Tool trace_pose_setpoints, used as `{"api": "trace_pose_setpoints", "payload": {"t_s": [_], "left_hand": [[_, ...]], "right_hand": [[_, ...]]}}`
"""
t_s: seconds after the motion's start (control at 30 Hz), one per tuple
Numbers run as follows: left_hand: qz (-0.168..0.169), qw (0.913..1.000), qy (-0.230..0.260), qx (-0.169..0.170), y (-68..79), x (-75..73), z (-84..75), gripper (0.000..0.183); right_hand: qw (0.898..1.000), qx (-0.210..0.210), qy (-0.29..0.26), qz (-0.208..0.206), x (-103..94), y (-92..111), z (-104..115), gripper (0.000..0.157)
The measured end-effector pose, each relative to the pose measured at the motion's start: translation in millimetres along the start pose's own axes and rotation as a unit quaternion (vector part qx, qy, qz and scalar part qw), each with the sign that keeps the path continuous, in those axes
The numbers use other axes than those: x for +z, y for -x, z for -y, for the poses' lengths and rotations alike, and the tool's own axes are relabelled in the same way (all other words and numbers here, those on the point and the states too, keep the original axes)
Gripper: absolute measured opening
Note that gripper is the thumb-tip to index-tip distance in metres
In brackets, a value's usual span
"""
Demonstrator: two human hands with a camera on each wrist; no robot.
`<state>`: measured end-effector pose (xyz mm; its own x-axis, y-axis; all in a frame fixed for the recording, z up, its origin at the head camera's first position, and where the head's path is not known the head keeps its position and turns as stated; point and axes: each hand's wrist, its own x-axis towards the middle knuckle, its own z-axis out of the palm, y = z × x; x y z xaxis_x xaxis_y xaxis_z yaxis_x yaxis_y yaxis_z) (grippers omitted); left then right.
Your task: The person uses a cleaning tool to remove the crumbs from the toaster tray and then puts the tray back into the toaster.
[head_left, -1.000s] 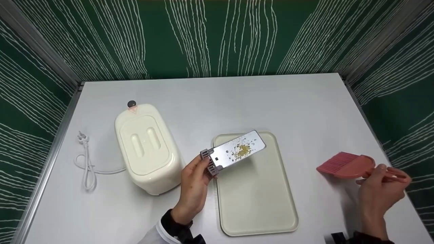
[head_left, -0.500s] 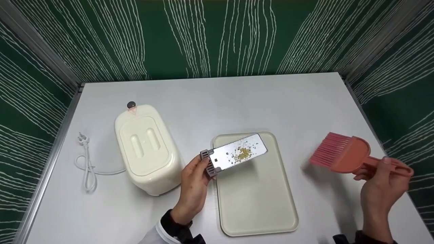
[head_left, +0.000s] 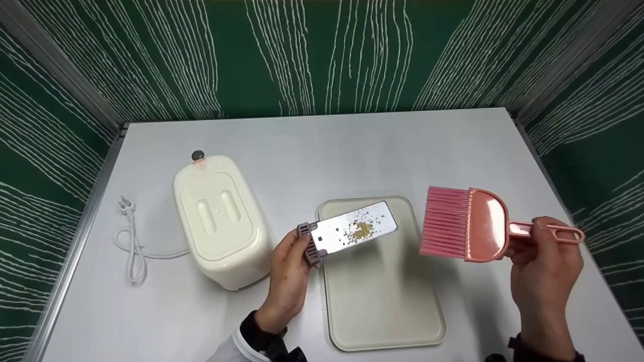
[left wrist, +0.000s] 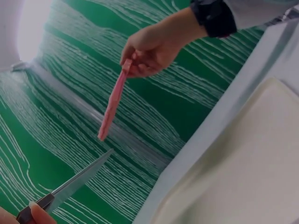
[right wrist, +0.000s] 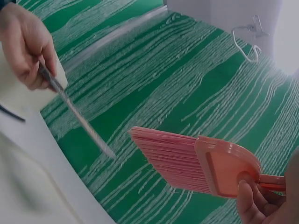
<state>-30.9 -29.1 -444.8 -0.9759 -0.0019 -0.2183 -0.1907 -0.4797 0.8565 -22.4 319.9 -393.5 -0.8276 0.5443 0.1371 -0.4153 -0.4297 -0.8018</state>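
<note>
In the head view my left hand pinches the slotted grey end of a flat metal crumb tray between thumb and fingers. Yellow crumbs lie scattered toward its far end. It is held above a pale serving tray, and the left wrist view shows the crumb tray edge-on. My right hand grips the handle of a pink brush, its wide bristles pointing left over the serving tray's right edge. A gap separates bristles and crumb tray. The right wrist view shows the brush raised, bristles tilted upward.
A cream toaster with a lid on top stands left of my left hand. Its white cord and plug lie looped on the white table farther left. Green walls with white streaks enclose the table's back and sides.
My right hand has lifted the brush and moved it left toward the crumb tray, turning its flat face up. My left hand has stayed nearly in place, with the crumb tray tipping slightly.
</note>
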Motion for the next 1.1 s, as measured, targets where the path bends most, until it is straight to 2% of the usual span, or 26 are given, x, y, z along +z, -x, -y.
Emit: {"api": "trace_pose_setpoints", "payload": {"t_s": [0.17,0.47,0.73,0.93,1.1], "left_hand": [[-0.009,1.0,0.003,0.001,-0.2,-0.5,0.9,0.033],[-0.027,0.9996,0.0,-0.002,-1.3,-0.3,2.1,0.033],[-0.031,0.9995,-0.01,-0.003,-1.0,-0.4,3.9,0.033],[-0.044,0.999,0.002,-0.002,-1.6,0.6,5.1,0.029],[-0.047,0.9988,0.01,0.001,-1.8,0.2,5.2,0.03]], "right_hand": [[0.998,0.008,0.047,0.036,13.9,7,-8,0.022],[0.993,0.046,0.058,0.092,32.1,22,-29,0.016],[0.984,0.071,0.097,0.128,49.9,39,-46,0.008],[0.976,0.063,0.117,0.174,60.0,50,-57,0.008],[0.967,0.067,0.146,0.197,67.3,56,-62,0.009]]}}
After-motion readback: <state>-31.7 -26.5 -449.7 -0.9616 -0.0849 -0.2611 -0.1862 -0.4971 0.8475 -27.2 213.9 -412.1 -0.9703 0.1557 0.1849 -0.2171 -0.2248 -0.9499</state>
